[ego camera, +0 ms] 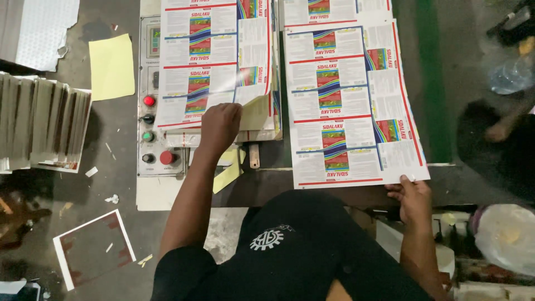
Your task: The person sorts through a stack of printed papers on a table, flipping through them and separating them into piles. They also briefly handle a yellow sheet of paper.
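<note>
Your left hand [220,127] rests on the left stack of printed sheets [214,61]; your right hand [413,198] grips the near corner of the right stack [348,106]. The button panel [151,111] sits left of both stacks.

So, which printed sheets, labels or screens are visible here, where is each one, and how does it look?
Left printed stack: under the left hand; white label panels, red borders, green-blue pictures.
Right printed sheet: right hand holds its near corner; same design.
Control panel: left of the stack; grey, small display, red, green and black buttons.
Yellow sheet: on the floor, plain.
</note>
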